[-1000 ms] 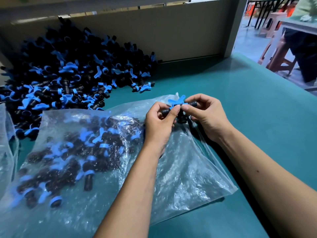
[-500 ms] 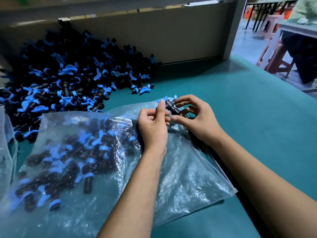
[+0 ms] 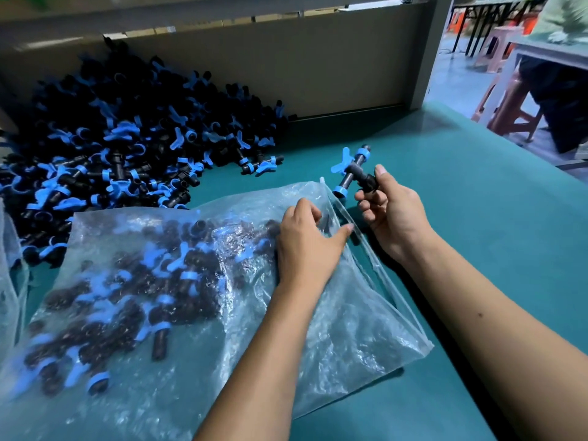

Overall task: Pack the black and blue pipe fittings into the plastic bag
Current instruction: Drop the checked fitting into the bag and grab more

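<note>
A clear plastic bag (image 3: 343, 332) lies flat on the teal table, with several black and blue pipe fittings (image 3: 133, 297) inside its left half. My left hand (image 3: 305, 246) grips the bag's upper edge near its mouth, fingers curled on the film. Just right of the bag's mouth, my right hand (image 3: 391, 214) holds one black and blue T-shaped fitting (image 3: 351, 171) by its black end, raised above the table. A large loose pile of the same fittings (image 3: 127, 138) covers the table's far left.
A beige back panel (image 3: 318, 65) closes off the bench behind the pile. The teal table (image 3: 477, 249) stretches to the right. Another clear bag (image 3: 9, 281) shows at the left edge. Stools and a person's legs (image 3: 547, 100) stand beyond the right edge.
My hands have come apart. The right hand has carried the fitting up and to the right, and the left hand has dropped onto the bag's edge.
</note>
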`<action>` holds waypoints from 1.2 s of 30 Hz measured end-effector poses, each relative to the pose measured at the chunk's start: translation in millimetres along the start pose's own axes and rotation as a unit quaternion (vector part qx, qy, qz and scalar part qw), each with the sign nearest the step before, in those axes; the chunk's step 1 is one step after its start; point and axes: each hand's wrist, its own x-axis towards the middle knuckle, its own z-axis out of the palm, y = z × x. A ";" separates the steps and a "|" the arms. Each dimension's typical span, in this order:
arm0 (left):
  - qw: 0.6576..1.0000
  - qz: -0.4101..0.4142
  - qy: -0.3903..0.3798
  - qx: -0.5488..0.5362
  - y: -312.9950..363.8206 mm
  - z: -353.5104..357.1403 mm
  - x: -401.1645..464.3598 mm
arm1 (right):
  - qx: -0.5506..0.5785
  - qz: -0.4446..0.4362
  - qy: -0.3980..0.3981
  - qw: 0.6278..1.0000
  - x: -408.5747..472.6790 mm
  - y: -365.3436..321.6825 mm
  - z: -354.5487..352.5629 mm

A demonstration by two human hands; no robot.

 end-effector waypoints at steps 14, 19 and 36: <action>0.898 -0.145 0.012 -0.416 8.3 -22.5 11.7 | 0.019 -0.048 -0.033 0.998 -2.2 0.9 0.4; 0.783 -0.141 -0.026 -0.605 8.1 -47.0 23.9 | -0.118 -0.095 -0.066 0.986 -3.4 7.3 2.9; 0.772 -0.090 -0.083 -0.624 18.8 -49.1 19.5 | -0.473 -0.186 -0.371 0.777 -40.4 15.4 30.2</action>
